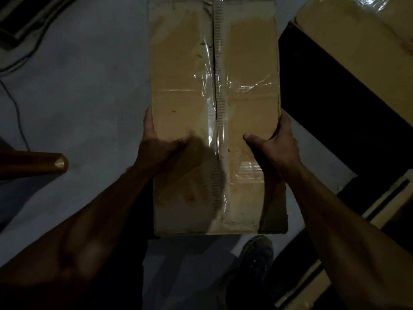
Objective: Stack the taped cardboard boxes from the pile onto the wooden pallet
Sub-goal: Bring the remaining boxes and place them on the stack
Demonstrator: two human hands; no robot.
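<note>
I carry the long brown cardboard box (214, 113), sealed with clear glossy tape, out in front of me above the grey floor (89, 86). My left hand (156, 144) and right hand (277, 142) clamp its long sides, thumbs on top. It looks stiff; the tape seems slick, so bare cardboard edges are safest.

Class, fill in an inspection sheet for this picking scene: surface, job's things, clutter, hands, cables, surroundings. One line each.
Surface: grey floor, dim light.
Job's things: taped box held in the air, tape along its middle seam; another box upper right. Pallet: nothing seen.
Clutter: brown tube at left.
Hands: left hand and right hand grip the box's sides, thumbs on top.
Cables: dark cable on floor, left.
Surroundings: shoe below the box; cardboard lower right.
</note>
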